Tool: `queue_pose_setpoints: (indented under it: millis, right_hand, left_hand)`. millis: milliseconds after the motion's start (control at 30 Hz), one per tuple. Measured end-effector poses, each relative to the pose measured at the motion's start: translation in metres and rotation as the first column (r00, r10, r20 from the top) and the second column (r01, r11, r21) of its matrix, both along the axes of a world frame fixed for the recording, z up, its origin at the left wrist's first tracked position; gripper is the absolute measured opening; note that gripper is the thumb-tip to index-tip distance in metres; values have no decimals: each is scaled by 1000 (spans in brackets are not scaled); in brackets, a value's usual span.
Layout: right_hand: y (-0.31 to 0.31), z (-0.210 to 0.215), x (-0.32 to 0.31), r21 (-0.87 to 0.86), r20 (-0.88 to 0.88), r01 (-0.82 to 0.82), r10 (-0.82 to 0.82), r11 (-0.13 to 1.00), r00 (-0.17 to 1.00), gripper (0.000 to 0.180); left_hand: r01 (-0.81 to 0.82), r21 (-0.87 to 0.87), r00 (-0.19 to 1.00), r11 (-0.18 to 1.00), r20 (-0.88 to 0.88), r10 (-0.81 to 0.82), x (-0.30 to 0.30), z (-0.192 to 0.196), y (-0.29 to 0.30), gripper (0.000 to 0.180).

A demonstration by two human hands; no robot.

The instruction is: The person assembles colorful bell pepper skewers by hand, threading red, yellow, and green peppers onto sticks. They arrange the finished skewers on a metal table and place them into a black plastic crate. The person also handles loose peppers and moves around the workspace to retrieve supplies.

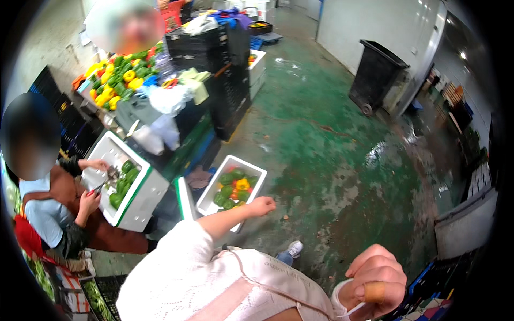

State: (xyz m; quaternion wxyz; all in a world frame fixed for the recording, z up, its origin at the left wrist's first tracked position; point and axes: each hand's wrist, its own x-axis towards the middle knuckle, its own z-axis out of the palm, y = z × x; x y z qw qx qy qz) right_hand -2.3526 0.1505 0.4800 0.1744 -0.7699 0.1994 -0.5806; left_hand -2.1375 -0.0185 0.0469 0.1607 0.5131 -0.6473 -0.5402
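My left hand reaches out over the floor with its fingers curled closed, and nothing shows in it. Nearest to it is a white foam box holding green, yellow and red bell peppers. At the lower right my right hand is raised in a fist, with a tan bandage on one finger and no thing visible in it. To the left, a co-worker's hand holds red-handled scissors over another foam box with green peppers.
A heap of mixed peppers lies on a table at the back left. Stacked black crates stand beside it. A black wheeled bin is by the far wall. The green floor looks wet in patches. A crate of green vegetables sits lower left.
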Motion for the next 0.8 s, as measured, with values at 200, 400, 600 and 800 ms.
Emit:
queue_pose_setpoints:
  millis: [200, 400, 600, 800]
  right_hand:
    - [-109, -8, -129, -223, 108, -161, 188, 962, 976, 21]
    - [-216, 1, -206, -176, 127, -208, 232, 962, 964, 19]
    - [-360, -21, -231, -109, 155, -323, 337, 940, 929, 18]
    - [-528, -28, -230, -165, 191, -401, 428, 901, 884, 12]
  left_hand:
    - [857, 58, 276, 512, 787, -552, 119, -149, 33, 26]
    - [-568, 608, 803, 554, 557, 212, 45, -22, 26, 23]
    - [-597, 676, 801, 432, 533, 272, 23, -67, -39, 22]
    - [-452, 734, 865, 507, 499, 49, 22, -128, -190, 21]
